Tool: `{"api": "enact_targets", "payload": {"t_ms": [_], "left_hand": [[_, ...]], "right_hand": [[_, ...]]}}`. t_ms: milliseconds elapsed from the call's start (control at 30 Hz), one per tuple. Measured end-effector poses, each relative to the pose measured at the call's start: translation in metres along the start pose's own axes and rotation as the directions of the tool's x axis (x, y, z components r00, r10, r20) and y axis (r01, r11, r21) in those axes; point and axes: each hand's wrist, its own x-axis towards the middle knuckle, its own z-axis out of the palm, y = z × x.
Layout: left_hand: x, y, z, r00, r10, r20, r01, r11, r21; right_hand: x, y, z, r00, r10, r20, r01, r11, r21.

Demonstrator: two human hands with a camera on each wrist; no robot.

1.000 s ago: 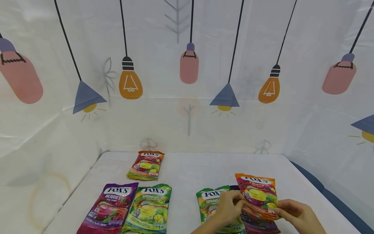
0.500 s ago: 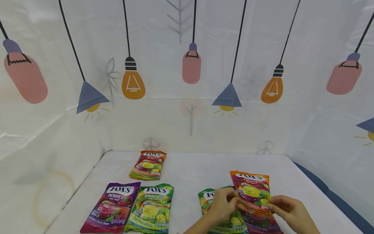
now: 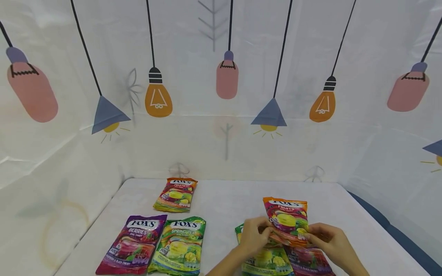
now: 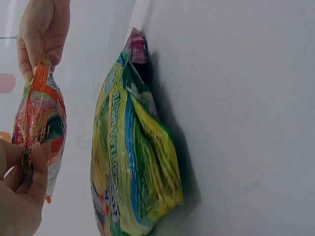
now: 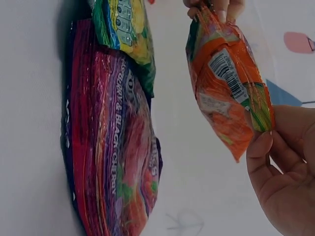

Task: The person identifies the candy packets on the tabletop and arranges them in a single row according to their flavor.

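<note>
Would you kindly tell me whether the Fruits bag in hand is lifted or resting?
Lifted: the left hand and right hand pinch the Fruits bag; wrist views show it apart from the green bag and purple bag.

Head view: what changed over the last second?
The orange-and-magenta plastic Fruits bag moved left and slightly up in the picture, carried by the left hand and right hand. Both pinch it as before; nothing newly gripped or released. Unmoved at picture left: purple plastic Berries bag, green plastic Spring Tea bag, orange-topped plastic Fruits bag.
</note>
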Motion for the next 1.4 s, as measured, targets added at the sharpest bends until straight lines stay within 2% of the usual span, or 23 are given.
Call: {"api": "enact_targets", "payload": {"t_ms": [133,267,467,567,667,767,833,900,1000,1133,1400], "left_hand": [[0.0,-0.002,-0.007,1.0,-0.009,0.004,0.01,1.0,-0.029],[0.001,-0.003,-0.014,1.0,-0.01,-0.007,0.01,1.0,0.001],[0.002,-0.004,-0.023,0.998,-0.05,-0.032,0.05,0.999,0.019],[0.003,0.001,-0.028,0.997,-0.065,-0.051,0.066,0.998,0.022],[0.003,0.012,-0.035,0.995,-0.072,-0.066,0.074,0.997,0.023],[0.004,0.023,-0.042,0.994,-0.077,-0.073,0.079,0.996,0.03],[0.004,0.025,-0.044,0.994,-0.073,-0.08,0.076,0.996,0.04],[0.005,0.022,-0.046,0.994,-0.066,-0.09,0.07,0.996,0.049],[0.005,0.007,-0.047,0.993,-0.062,-0.1,0.069,0.995,0.067],[0.006,-0.01,-0.051,0.993,-0.065,-0.101,0.077,0.99,0.115],[0.01,-0.02,-0.064,0.992,-0.063,-0.113,0.082,0.982,0.17]], "right_hand": [[0.005,-0.003,0.006,0.999,-0.043,-0.029,0.042,0.999,-0.031],[0.009,-0.005,0.013,0.994,-0.091,-0.057,0.089,0.995,-0.042],[0.016,-0.007,0.022,0.985,-0.162,-0.061,0.162,0.987,-0.005],[0.019,-0.008,0.026,0.975,-0.217,-0.058,0.217,0.976,0.004],[0.022,-0.008,0.029,0.963,-0.268,-0.04,0.269,0.963,0.015],[0.025,-0.01,0.032,0.957,-0.29,-0.026,0.291,0.956,0.031],[0.027,-0.01,0.034,0.953,-0.3,-0.024,0.301,0.953,0.044],[0.029,-0.011,0.035,0.949,-0.314,-0.022,0.315,0.947,0.062],[0.032,-0.012,0.039,0.941,-0.337,-0.024,0.338,0.938,0.07],[0.037,-0.015,0.045,0.943,-0.332,-0.026,0.333,0.94,0.072],[0.052,-0.019,0.059,0.956,-0.29,-0.039,0.292,0.954,0.067]]}}
